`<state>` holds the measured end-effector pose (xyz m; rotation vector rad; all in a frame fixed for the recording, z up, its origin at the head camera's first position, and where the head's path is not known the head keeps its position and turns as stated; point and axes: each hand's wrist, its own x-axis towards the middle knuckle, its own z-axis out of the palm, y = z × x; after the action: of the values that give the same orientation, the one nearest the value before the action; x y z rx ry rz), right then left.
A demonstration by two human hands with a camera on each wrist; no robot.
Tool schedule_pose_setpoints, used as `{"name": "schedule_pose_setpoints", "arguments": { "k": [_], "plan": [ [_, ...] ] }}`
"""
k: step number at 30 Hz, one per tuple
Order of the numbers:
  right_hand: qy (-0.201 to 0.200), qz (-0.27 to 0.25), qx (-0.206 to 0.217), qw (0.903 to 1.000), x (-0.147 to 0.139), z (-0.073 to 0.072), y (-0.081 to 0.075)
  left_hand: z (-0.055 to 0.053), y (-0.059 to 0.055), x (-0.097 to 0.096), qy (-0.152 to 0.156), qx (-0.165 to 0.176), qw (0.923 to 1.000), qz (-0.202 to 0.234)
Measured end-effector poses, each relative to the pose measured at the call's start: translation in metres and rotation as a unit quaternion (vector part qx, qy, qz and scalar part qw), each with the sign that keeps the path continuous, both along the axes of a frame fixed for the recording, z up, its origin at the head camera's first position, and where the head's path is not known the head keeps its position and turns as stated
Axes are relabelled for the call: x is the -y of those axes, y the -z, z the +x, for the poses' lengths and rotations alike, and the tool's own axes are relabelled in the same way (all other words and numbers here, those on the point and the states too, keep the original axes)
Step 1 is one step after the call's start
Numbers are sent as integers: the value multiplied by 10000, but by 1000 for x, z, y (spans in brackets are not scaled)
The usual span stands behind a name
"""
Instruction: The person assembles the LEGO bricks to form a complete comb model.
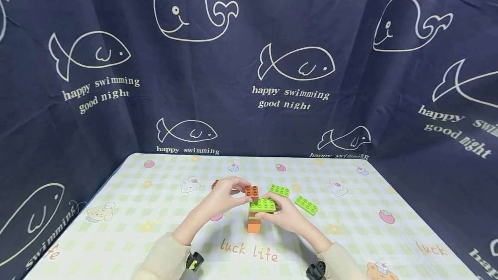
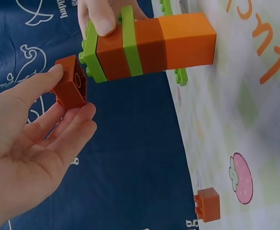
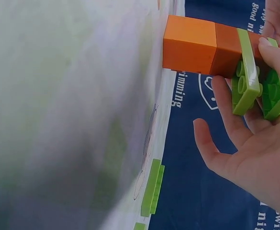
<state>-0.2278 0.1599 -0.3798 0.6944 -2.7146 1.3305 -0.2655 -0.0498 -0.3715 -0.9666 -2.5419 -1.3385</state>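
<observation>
My left hand (image 1: 230, 193) pinches a brown toy building brick (image 2: 72, 82) between thumb and fingers. In the left wrist view that brick is a short way from the top of the stack, its hollow underside facing the studs. The stack stands upright on the table: an orange brick (image 2: 190, 40) at the bottom, then a brown brick, a thin green plate (image 3: 246, 72), another brown brick (image 2: 112, 52) and a green plate (image 1: 261, 205) on top. Around the upper part of this stack, my right hand (image 1: 285, 214) grips it with thumb and fingers. Both green plates jut out toward the right hand.
Two loose green plates (image 1: 279, 190) (image 1: 306, 205) lie on the table beyond and right of the stack. Another brown brick (image 2: 207, 205) rests on the table to the left, partly behind my left hand in the head view. A patterned cloth (image 1: 163, 219) covers the table; a dark blue curtain (image 1: 241, 68) hangs behind.
</observation>
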Motion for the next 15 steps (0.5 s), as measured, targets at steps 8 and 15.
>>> {"name": "schedule_pose_setpoints", "arguments": {
  "k": [8, 15],
  "plan": [
    [0, 14, 105, 9999, 0, 0, -1, 3, 3, -5, 118, 180, 9998, 24],
    [-7, 19, 92, 10000, -1, 1, -1, 4, 4, -6, 128, 120, 9998, -45]
  ]
}}
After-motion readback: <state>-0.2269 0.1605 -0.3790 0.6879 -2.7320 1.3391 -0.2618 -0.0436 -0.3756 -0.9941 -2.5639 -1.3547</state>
